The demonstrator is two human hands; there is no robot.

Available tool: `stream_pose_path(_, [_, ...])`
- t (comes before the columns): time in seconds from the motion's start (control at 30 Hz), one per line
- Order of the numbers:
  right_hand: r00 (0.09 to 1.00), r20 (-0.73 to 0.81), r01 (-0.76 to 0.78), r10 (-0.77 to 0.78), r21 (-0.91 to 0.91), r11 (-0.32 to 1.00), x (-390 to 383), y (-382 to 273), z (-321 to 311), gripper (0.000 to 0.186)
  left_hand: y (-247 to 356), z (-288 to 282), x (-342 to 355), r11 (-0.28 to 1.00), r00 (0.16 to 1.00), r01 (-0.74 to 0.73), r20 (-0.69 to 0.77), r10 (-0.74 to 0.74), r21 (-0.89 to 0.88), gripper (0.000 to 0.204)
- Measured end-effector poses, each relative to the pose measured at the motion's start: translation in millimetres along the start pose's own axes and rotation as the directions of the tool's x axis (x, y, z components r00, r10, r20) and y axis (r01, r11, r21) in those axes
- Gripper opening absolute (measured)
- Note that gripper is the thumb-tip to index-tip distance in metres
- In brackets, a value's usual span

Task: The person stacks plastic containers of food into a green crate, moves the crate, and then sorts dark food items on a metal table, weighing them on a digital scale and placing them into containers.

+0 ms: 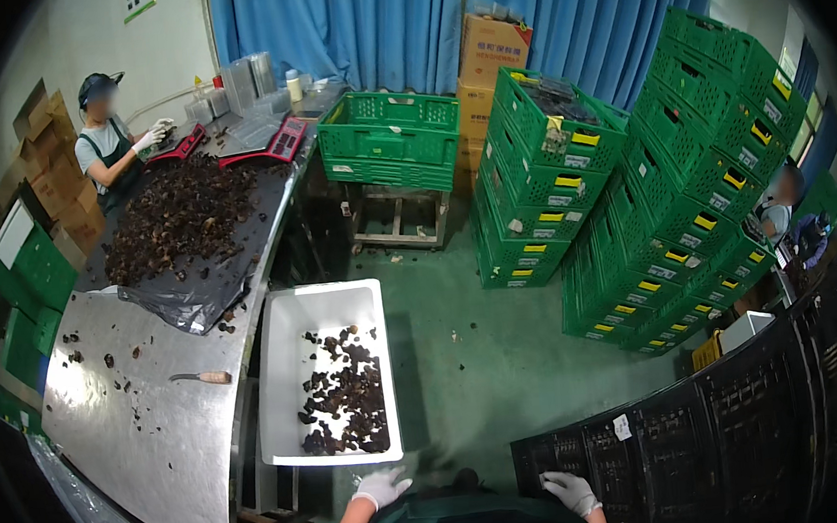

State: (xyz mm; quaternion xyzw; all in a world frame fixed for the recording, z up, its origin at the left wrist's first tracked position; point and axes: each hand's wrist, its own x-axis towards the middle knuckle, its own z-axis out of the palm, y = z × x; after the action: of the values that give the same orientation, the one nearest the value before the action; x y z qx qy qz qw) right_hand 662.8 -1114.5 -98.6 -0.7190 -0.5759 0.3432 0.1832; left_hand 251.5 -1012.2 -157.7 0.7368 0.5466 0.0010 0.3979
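My left hand (382,488), in a white glove, is just below the near edge of a white tub (372,300). Its fingers are apart and hold nothing that I can see. Dark brown, curled pieces like wood ear mushrooms (350,390) lie scattered in the tub, mostly toward its right side. My right hand (571,492), also white-gloved, is out to the right beside a black slatted crate (576,446). Its fingers are loosely extended with nothing visible in them; whether they touch the crate I cannot tell.
On the metal table (159,459) lie a wooden-handled curved knife (213,377) and a heap of dark pieces (179,216). A gloved co-worker (114,138) stands behind red scales (267,146). Stacked green crates (550,182) rise at right; another green stack (389,141) stands ahead.
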Motion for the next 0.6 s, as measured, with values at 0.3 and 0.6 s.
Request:
stream_pose_path(0.3, [0.994,0.02,0.1,-0.108,0.227,0.969,107,6,-26,0.036,71,-94,138,0.992,0.89,-0.121,-0.439,0.121,0.029,0.041])
stream_pose_path(0.6, [0.95,0.288,0.073,-0.117,0.159,0.985,290,-26,-43,0.035,-28,-20,217,0.876,0.893,0.429,-0.039,-0.447,-0.221,0.047])
